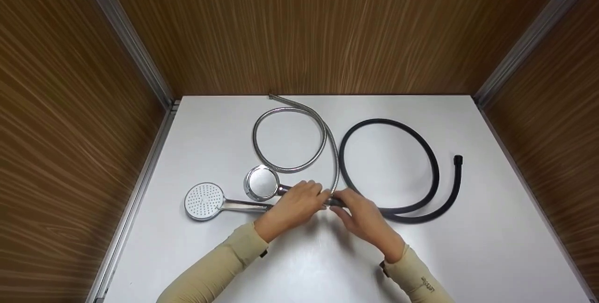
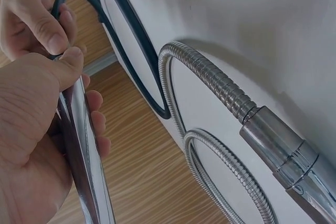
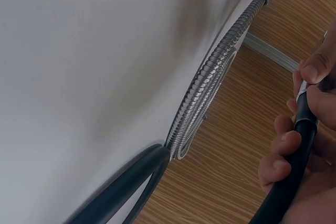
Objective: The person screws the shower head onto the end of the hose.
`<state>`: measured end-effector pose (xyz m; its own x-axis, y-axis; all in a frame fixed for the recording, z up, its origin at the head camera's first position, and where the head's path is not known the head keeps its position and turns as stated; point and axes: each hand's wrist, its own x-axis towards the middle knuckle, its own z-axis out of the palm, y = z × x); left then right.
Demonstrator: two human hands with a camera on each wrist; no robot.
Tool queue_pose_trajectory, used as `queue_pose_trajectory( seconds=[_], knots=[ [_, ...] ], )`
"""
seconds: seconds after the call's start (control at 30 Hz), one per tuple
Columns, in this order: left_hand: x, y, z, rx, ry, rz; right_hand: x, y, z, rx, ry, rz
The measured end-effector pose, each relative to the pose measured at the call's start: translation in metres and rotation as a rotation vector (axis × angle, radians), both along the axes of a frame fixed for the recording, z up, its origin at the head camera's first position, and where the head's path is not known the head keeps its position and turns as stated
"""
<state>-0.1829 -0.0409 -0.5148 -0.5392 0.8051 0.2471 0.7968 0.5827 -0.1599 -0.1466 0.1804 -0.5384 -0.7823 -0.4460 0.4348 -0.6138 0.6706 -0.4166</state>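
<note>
My left hand [image 1: 299,202] grips the chrome handle [image 2: 86,156] of a shower head [image 1: 262,182], whose round silvery side faces up. Between the fingers of my right hand [image 1: 365,216] is the end of a black shower hose [image 3: 303,111], held against the lower end of that handle. Fingertips of both hands meet at the joint and partly cover it; how far the parts engage is hidden. Beside the left wrist lies a second shower head [image 1: 204,201], its white nozzle face up. A metal shower hose [image 2: 210,80] runs into the chrome end of the handle lying on the table.
On the white table [image 1: 496,247], the metal hose loops behind the hands, its far end near the back edge. The black hose [image 1: 437,172] loops to the right, with its other end pointing away. Wood-patterned panels [image 1: 299,31] enclose the back and both sides.
</note>
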Motion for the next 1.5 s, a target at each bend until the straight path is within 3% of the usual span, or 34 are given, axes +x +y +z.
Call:
queue_pose_trajectory(
  seconds=[0.33, 0.67, 1.2, 1.5],
  knots=[
    [-0.0018, 0.0, 0.0, 0.013, 0.02, -0.009, -0.0002, -0.0011, -0.0019, 0.05, 0.048, -0.027],
    [-0.0007, 0.0005, 0.0014, -0.003, -0.005, -0.008, 0.0001, -0.0027, -0.0011, 0.017, -0.02, -0.049],
    [-0.0009, -0.0004, 0.0014, 0.019, 0.021, -0.014, 0.0007, -0.0017, 0.0012, 0.031, 0.09, -0.026],
    [-0.0017, 0.0001, 0.0007, 0.034, -0.014, -0.007, 0.0007, -0.001, 0.0011, 0.048, 0.056, -0.034]
  ],
)
